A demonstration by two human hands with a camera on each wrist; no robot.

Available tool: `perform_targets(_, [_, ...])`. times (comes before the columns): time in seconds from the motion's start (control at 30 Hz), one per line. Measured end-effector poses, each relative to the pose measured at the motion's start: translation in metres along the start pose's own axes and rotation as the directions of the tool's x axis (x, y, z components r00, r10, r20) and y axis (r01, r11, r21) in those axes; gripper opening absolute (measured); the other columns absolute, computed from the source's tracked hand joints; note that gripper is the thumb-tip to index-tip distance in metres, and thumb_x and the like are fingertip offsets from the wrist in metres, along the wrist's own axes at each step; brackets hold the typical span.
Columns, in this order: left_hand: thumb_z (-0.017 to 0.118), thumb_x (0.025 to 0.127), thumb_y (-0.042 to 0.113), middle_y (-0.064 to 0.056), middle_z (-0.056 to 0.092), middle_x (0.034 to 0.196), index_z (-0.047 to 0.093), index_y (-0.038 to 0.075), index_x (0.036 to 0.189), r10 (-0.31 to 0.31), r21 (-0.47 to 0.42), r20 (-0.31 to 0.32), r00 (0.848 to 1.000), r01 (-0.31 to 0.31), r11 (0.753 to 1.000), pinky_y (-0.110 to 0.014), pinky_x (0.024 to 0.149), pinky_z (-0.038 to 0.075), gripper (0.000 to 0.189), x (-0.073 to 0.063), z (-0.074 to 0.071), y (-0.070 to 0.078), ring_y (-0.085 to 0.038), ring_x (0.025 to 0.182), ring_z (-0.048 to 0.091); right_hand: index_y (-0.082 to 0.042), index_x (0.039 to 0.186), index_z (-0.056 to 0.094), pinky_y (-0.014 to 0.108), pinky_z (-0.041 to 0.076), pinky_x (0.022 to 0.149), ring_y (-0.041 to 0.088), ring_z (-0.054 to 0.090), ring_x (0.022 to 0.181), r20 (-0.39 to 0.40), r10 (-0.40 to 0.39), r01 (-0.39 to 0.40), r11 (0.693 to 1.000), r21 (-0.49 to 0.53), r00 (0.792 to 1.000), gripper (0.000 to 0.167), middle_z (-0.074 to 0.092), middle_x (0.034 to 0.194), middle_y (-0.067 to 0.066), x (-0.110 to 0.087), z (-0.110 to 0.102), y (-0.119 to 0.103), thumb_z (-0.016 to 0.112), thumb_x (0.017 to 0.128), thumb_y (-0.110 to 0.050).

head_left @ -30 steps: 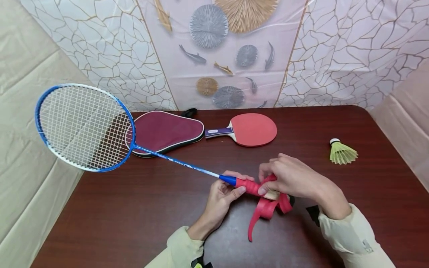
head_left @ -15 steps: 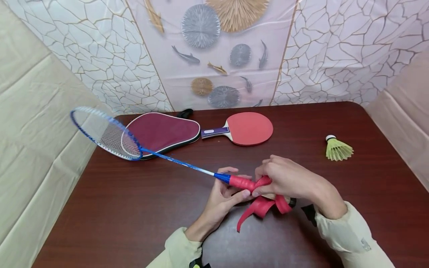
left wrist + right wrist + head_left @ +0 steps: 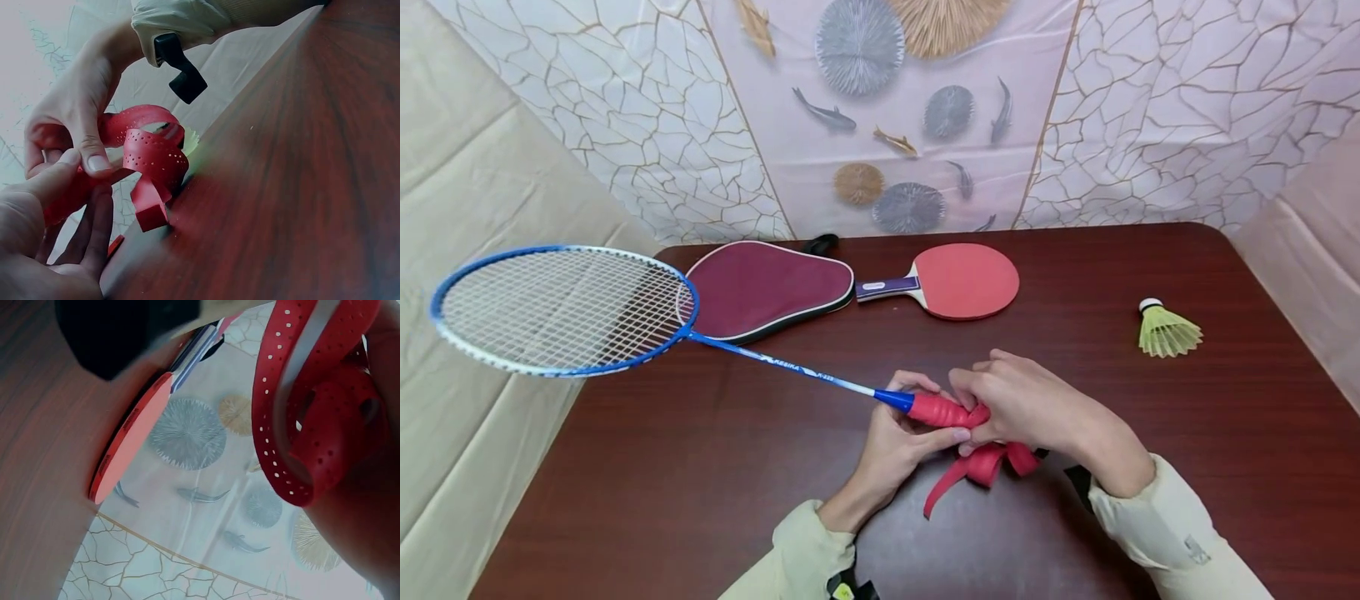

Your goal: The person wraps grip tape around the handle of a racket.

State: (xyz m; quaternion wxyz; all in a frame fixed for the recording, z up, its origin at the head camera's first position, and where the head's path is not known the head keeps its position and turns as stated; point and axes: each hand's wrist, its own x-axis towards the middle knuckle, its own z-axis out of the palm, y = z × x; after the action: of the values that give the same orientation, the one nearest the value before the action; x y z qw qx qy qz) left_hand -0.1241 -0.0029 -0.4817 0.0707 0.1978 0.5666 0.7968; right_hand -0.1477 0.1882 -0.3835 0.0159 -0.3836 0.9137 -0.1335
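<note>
A blue and white badminton racket (image 3: 790, 364) points to the far left, held above the table. My left hand (image 3: 887, 458) holds it by the handle, thumb along the red-wrapped part (image 3: 936, 409) and fingers behind. My right hand (image 3: 1037, 408) pinches red overgrip tape against the handle, just beyond the left thumb. Loose coils of the perforated tape (image 3: 153, 153) hang below the right hand, ending in a tapered tail (image 3: 943, 490). In the right wrist view the tape (image 3: 331, 425) loops close to the camera. The right hand mostly hides the handle's butt end.
Behind the racket, a maroon paddle case (image 3: 767, 287) lies next to a red table tennis paddle (image 3: 967, 281). A yellow-green shuttlecock (image 3: 1167, 329) lies on the right of the brown table (image 3: 662, 492). A patterned cloth (image 3: 910, 150) hangs behind.
The racket has rolled: its strung face narrowed half a second ago and shows broader now. My right hand has shifted slightly left along the handle, and the tape's tail has swung left.
</note>
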Motion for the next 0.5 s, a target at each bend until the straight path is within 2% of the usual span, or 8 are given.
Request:
perform_targets(0.17, [0.079,0.08,-0.001,-0.018,0.063,0.115,0.046,0.007,0.122,-0.005,-0.011,0.002,1.0,0.005,1.0,-0.043,0.087,0.054,0.054,0.001,-0.001,0.002,-0.036,0.104,0.063,-0.023,0.076,0.046,0.032,0.034,0.071,0.004,0.044,0.065,-0.017,-0.028,0.028,1.0,-0.007,0.999,0.052,0.038,0.059,-0.016,0.001,-0.001,-0.002,0.091,0.063,-0.045])
perform_targets(0.27, [0.08,0.079,-0.003,-0.018,0.064,0.114,0.046,0.007,0.122,0.012,0.0,-0.001,1.0,-0.012,1.0,-0.043,0.086,0.054,0.055,0.001,-0.001,0.002,-0.036,0.102,0.064,-0.023,0.076,0.047,0.032,0.033,0.071,0.004,0.043,0.064,0.005,-0.019,0.019,0.999,0.031,1.0,0.05,0.038,0.059,-0.016,0.001,-0.003,-0.001,0.091,0.064,-0.045])
perform_targets(0.37, [0.079,0.077,-0.007,-0.018,0.066,0.11,0.045,0.006,0.12,0.049,0.029,-0.007,0.999,-0.049,0.998,-0.042,0.085,0.055,0.057,0.002,-0.001,0.002,-0.035,0.098,0.065,-0.026,0.077,0.051,0.031,0.033,0.071,0.006,0.043,0.065,0.05,0.014,-0.02,0.991,0.13,0.999,0.043,0.043,0.06,-0.017,-0.001,-0.008,0.001,0.089,0.068,-0.042])
perform_targets(0.5, [0.077,0.076,-0.013,-0.02,0.067,0.107,0.042,0.004,0.12,0.092,0.041,-0.01,0.996,-0.092,0.995,-0.041,0.084,0.056,0.059,0.002,-0.001,0.0,-0.035,0.095,0.066,-0.033,0.084,0.059,0.03,0.037,0.074,0.01,0.046,0.077,0.073,0.008,-0.029,0.955,0.297,0.997,0.026,0.051,0.068,-0.021,-0.012,-0.02,0.011,0.084,0.078,-0.038])
